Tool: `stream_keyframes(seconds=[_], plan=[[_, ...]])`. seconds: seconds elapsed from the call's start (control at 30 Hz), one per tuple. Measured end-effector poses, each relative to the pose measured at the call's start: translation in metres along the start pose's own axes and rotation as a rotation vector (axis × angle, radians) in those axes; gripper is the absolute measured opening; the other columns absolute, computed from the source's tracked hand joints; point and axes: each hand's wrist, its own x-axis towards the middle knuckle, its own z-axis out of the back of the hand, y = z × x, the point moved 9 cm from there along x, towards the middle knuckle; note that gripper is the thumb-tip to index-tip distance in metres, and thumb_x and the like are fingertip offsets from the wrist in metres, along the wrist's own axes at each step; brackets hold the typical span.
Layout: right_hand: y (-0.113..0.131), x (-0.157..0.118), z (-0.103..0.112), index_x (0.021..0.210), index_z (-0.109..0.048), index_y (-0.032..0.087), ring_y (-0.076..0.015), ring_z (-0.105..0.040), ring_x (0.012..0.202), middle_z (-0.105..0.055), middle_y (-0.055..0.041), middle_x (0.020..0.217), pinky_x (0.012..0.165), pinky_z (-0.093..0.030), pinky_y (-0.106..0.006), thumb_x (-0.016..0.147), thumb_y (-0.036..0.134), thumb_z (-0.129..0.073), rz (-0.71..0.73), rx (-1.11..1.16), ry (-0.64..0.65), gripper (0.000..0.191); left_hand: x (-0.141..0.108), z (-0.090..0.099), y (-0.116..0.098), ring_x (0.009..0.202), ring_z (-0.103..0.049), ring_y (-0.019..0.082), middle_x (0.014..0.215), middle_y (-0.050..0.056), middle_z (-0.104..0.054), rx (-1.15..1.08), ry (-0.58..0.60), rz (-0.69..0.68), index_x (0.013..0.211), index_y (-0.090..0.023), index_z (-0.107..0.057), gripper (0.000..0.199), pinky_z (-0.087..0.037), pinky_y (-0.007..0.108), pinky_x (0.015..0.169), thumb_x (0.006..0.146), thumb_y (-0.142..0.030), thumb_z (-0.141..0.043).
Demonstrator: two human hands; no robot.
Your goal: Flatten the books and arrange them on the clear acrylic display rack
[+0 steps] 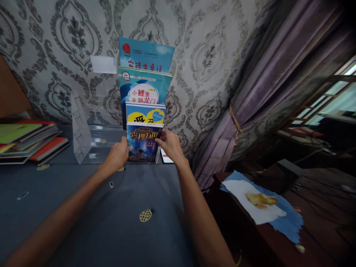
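A dark blue book (143, 144) with gold title lettering stands upright in the front tier of a clear acrylic book rack (82, 129). My left hand (118, 155) is closed at its left edge, with the fingertips partly hidden. At its right edge, my right hand (171, 146) pinches the cover, thumb in front and fingers bent at the side. Behind it rise a blue and yellow book (146, 111), a teal book (144, 85) with a white oval title patch, and a taller blue book (147, 53) with red lettering, stepped upward.
Several stacked books (25, 139) lie left on the dark blue tablecloth (116, 222). A white card (103, 64) tops the rack's left side. Something white and flat, perhaps a phone (167, 157), sits behind my right hand. A purple curtain (258, 78) and a side table (250, 226) with cloths stand right.
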Motion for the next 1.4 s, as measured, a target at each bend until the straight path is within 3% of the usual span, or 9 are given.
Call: stream_keyframes(seconds=[0.57, 0.87, 1.4], plan=[[0.003, -0.003, 0.002, 0.092, -0.067, 0.019, -0.0207, -0.07, 0.075, -0.072, -0.0029, 0.077, 0.066, -0.047, -0.029, 0.089, 0.022, -0.068, -0.024, 0.018, 0.044, 0.005, -0.006, 0.004, -0.001, 0.088, -0.072, 0.034, 0.096, 0.02, -0.073, 0.198, 0.018, -0.026, 0.116, -0.014, -0.053, 0.028, -0.048, 0.037, 0.069, 0.099, -0.032, -0.039], [-0.003, -0.001, 0.001, 0.096, -0.068, 0.02, -0.0232, -0.071, 0.077, -0.071, -0.0031, 0.075, 0.072, -0.053, -0.035, 0.087, 0.026, -0.07, -0.024, 0.039, 0.021, 0.011, -0.003, 0.004, 0.001, 0.082, -0.07, 0.031, 0.089, 0.016, -0.073, 0.191, -0.024, -0.072, 0.112, -0.016, -0.056, 0.024, -0.049, 0.038, 0.069, 0.098, -0.032, -0.042], [-0.01, 0.001, -0.006, 0.083, -0.059, 0.02, -0.0243, -0.07, 0.089, -0.069, -0.0056, 0.084, 0.078, -0.058, -0.04, 0.086, 0.021, -0.067, -0.045, 0.14, 0.008, 0.008, 0.002, 0.002, 0.003, 0.092, -0.07, 0.031, 0.094, 0.015, -0.072, 0.106, -0.045, -0.061, 0.108, -0.017, -0.054, 0.016, -0.051, 0.04, 0.077, 0.097, -0.025, -0.046]])
